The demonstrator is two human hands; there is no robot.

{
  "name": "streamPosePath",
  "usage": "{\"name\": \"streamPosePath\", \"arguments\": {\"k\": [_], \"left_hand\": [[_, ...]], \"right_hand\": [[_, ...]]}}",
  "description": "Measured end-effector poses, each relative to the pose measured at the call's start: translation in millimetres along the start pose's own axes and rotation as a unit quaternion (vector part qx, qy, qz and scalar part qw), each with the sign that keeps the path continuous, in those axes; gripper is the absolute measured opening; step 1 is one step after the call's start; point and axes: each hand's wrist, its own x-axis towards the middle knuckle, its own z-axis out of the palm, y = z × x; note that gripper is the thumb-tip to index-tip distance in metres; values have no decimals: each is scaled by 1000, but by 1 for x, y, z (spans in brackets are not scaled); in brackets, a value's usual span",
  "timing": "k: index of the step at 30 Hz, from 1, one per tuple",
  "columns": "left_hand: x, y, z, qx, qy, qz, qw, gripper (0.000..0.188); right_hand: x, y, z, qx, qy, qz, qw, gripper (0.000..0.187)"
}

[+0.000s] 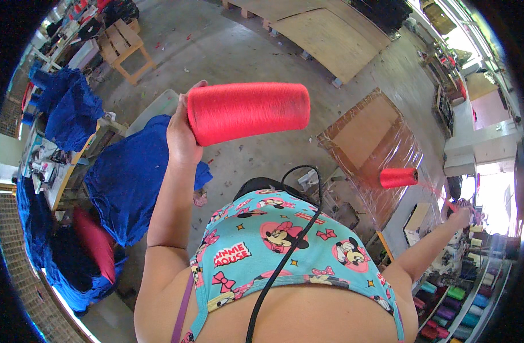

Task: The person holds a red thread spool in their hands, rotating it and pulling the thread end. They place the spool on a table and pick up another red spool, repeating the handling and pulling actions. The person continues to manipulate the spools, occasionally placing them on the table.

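Observation:
My left hand [182, 132] grips the end of a large red cone of thread [250, 112], held up sideways in front of me. My right arm reaches far out to the right, where my right hand [460, 216] looks closed beside a sewing machine. Something reddish shows at its fingers, too small to make out. A smaller red thread spool [397, 178] sits at the brown plastic-wrapped board [359, 146], and fine red strands trail from it toward my right hand.
Blue cloth [130, 177] hangs off a work table on the left, near a dark red cushion-like bundle [94, 243]. Racks of coloured thread spools [453, 308] stand at lower right. A wooden bench [122, 46] and a low plywood platform [330, 37] lie farther off.

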Motion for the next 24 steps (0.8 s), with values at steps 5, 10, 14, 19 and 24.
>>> {"name": "streamPosePath", "arguments": {"k": [5, 10, 14, 19, 24], "left_hand": [[7, -7, -1, -15, -14, -4, 1000, 44], [8, -8, 9, -22, -24, -20, 999, 45], [-4, -4, 9, 2, -17, -2, 1000, 46], [-6, 0, -2, 3, -7, 8, 1000, 47], [-14, 7, -14, -4, 8, 29, 1000, 46]], "right_hand": [[21, 14, 25, -55, 231, 30, 971, 38], [-38, -157, -16, 583, -112, -115, 796, 22], [-146, -308, -195, 693, -481, -170, 510, 13], [-198, -350, -256, 612, -620, -431, 236, 9], [-189, -342, -234, 732, -650, -133, 156, 9]]}}
